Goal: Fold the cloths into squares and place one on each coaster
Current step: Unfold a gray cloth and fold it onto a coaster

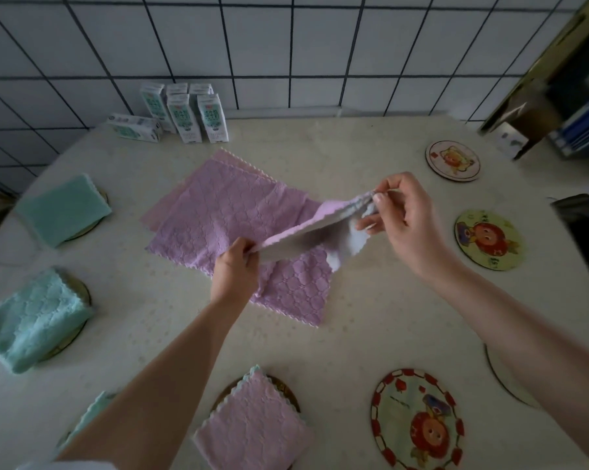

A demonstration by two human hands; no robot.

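Both your hands pinch one purple cloth (306,232) by an edge, lifted off the stack. Left hand (235,269) has fingers closed on the near-left corner; right hand (405,215) has thumb and fingertips closed on the far-right corner, other fingers loose. The cloth sags between them, pale grey underside showing, hanging just above the flat pile of unfolded cloths (225,212) at table centre. That pile looks like at least one purple and one pink sheet underneath; exact count cannot be told.

Done so far, judging from layout: a folded green cloth (62,208) on a coaster far left, a second folded green cloth (35,317) on a coaster mid left, and a folded pink cloth (255,425) on a coaster near centre. A green edge (93,412) peeks out beside your left forearm, probably another folded one, mostly hidden.

Left: three bare coasters on the right, the far one (453,160), the middle one (488,239) and the near one (417,419). A curved rim (499,378) under your right forearm may be a fourth, unclear. So roughly half done. The current cloth is not yet folded; it needs folding, then placing on a right-side coaster.

Milk cartons (184,113) stand at the back wall, not involved.
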